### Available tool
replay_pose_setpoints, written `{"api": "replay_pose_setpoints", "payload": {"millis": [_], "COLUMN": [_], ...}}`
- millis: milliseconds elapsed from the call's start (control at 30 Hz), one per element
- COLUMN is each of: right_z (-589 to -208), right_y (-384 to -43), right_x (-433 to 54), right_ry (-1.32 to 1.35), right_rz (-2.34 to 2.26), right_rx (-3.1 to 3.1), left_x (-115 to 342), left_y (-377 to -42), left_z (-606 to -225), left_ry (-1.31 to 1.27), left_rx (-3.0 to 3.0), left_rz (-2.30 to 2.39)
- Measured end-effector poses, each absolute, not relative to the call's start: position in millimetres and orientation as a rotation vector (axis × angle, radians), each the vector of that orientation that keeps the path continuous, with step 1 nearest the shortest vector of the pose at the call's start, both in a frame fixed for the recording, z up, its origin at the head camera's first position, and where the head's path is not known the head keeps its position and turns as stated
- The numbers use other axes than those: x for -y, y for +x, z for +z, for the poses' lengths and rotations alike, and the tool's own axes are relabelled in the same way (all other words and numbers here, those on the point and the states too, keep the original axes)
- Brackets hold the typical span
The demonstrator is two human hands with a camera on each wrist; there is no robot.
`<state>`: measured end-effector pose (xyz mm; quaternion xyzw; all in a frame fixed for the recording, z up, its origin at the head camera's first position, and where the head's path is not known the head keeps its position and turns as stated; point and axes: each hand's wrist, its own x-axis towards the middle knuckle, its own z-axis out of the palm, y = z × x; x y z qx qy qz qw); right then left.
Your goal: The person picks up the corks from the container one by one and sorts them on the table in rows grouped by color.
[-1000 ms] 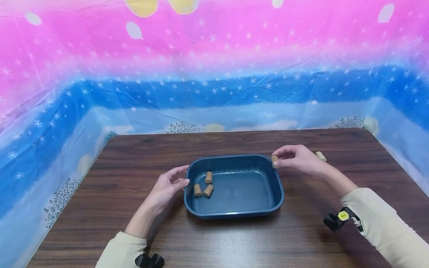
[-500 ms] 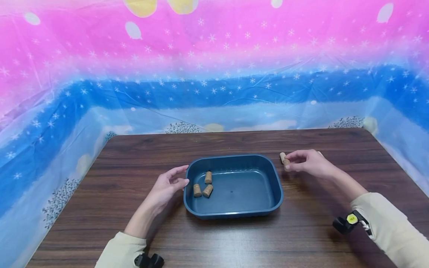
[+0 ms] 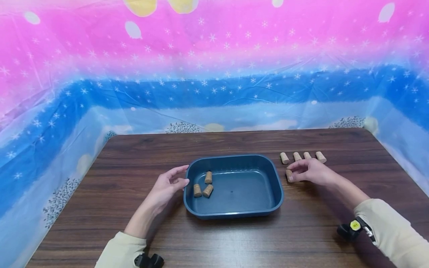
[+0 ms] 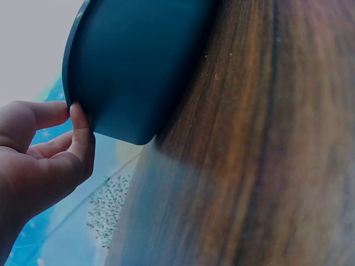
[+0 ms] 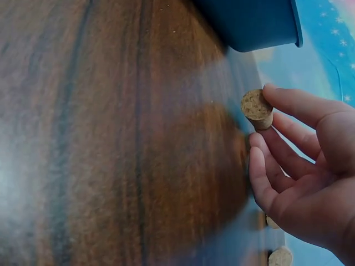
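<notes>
A dark blue rectangular tub point(image 3: 234, 214) sits mid-table with three cork stoppers point(image 3: 208, 177) grouped in its left part. My left hand point(image 3: 169, 184) pinches the tub's left rim; the left wrist view shows its thumb and fingers point(image 4: 82, 124) meeting at the edge. To the right of the tub, my right hand point(image 3: 310, 172) pinches a cork stopper point(image 3: 289, 176) between thumb and fingertips, low over the table. The right wrist view shows the round end of that cork stopper point(image 5: 256, 106). Behind the right hand, several cork stoppers point(image 3: 284, 158) stand in a row, some partly hidden by it.
The brown wood-grain table point(image 3: 161, 238) carries everything. A pink and blue snowflake cloth point(image 3: 214, 89) hangs behind and along both sides of it. Each wrist wears a black camera mount point(image 3: 350, 229).
My right hand has moved from the tub's right rim, right and toward the table's front, carrying its cork stopper. The row of corks is now uncovered. The left hand stays in place.
</notes>
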<state>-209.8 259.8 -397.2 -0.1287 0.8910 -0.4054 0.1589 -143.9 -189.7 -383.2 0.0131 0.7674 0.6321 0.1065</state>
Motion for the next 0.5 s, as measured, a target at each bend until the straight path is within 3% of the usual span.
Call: {"api": "replay_pose_setpoints", "payload": {"millis": [500], "right_z": [-403.0], "right_y": [-207.5], "right_x": [-261.6], "right_ry": [-0.362], "right_rz": [-1.173], "right_rx": [-2.530], "left_x": [190.1], "left_y": [-143.5], "left_z": [-383.0], "left_ry": [0.038], "left_rx": [-2.265], "left_rz": [1.858]}}
